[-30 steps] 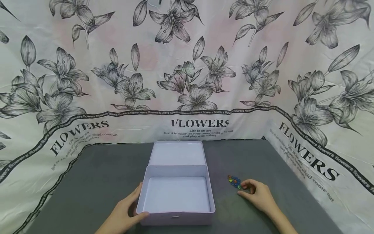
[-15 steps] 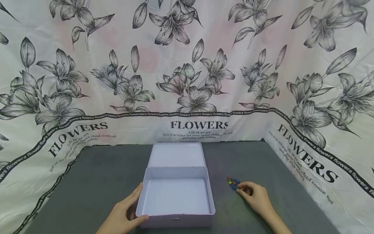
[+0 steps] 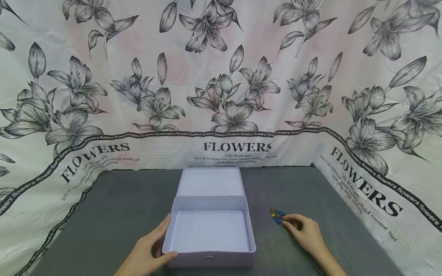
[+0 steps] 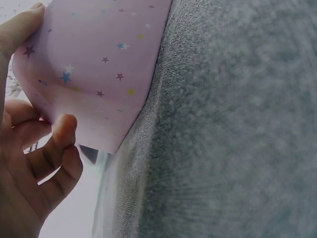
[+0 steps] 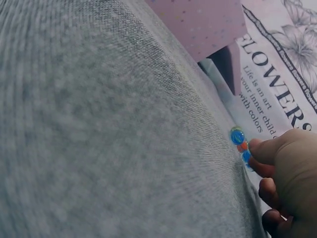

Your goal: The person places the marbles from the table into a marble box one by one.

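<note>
A pale lilac hinged box point(image 3: 209, 260) stands with its lid point(image 3: 211, 182) laid back; its inside looks bare. My left hand point(image 3: 145, 249) holds the box's near left corner, thumb at the front rim and fingers along the left side. The left wrist view shows small stars on the box wall point(image 4: 99, 64). To the right of the box lies a cluster of small shiny marbles point(image 3: 277, 216), blue, orange and yellow-green. My right hand point(image 3: 307, 234) is at the cluster's right edge, with thumb and forefinger close together by the marbles point(image 5: 237, 136). Whether they pinch one is hidden.
A grey cloth-covered table point(image 3: 131, 203) lies under everything. A white curtain point(image 3: 221, 96) with printed lilies and lettering rises behind the table and along both sides. The lid reaches back close to the curtain.
The right thumb and forefinger have drawn nearer each other at the marbles. The left hand and the box stay in place; the head view shifts slightly.
</note>
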The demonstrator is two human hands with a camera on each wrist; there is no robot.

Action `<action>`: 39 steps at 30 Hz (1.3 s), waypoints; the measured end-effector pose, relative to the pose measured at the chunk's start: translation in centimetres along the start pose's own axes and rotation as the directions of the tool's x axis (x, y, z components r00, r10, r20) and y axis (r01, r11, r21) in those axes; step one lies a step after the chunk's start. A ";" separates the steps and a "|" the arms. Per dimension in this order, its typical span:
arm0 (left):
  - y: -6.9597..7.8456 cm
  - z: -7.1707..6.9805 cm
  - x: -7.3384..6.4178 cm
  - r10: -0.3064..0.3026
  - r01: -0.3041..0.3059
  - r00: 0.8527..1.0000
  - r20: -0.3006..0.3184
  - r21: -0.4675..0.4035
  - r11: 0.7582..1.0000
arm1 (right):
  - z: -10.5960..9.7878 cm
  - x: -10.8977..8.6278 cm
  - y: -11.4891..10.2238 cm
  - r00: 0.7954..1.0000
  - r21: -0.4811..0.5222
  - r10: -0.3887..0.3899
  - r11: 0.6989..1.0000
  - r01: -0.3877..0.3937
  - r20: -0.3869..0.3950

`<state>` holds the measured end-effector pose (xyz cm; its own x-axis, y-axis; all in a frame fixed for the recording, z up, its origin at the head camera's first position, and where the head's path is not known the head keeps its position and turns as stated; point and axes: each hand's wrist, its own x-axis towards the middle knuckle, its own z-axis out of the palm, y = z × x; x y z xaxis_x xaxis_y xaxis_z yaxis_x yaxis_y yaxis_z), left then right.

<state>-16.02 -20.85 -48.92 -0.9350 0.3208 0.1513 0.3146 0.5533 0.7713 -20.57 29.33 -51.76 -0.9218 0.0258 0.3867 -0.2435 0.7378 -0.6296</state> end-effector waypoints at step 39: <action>-0.6 -0.1 -0.1 0.075 -0.075 0.996 -0.044 0.005 0.997 | 1.2 12.6 -14.1 0.978 0.403 -0.191 0.891 0.210 -0.087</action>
<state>-16.18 -21.28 -49.36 -0.9150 0.3275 0.2356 0.3846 0.5316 0.7546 -29.10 18.43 -38.87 -0.8282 -0.0572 0.5574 -0.5324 0.3907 -0.7509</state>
